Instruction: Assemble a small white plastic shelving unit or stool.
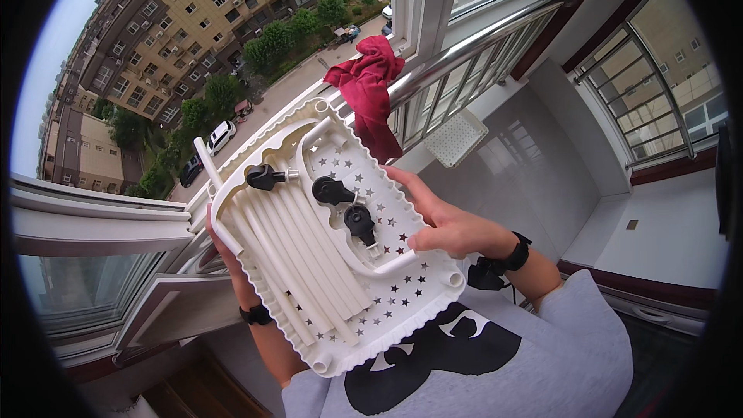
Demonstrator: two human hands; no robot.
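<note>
I hold a white plastic shelf tray [402,316] with a scalloped rim and star-shaped holes, tilted in front of my chest. My left hand [221,244] is closed on its left edge, with most fingers hidden behind it. On the opposite edge my right hand [441,220] grips the rim, its thumb by the end of a curved white tube [387,267]. Several straight white tubes [298,251] lie side by side in the tray. Among them and the curved tubing rest a black caster wheel [265,177], a second caster [333,190] and a third caster [359,222].
A red cloth [370,81] hangs over the metal railing [495,35] just beyond the tray. An open window [116,209] is on the left, with buildings and parked cars far below. Another white perforated tray [457,138] stands low by the railing, above the grey tiled floor [534,162].
</note>
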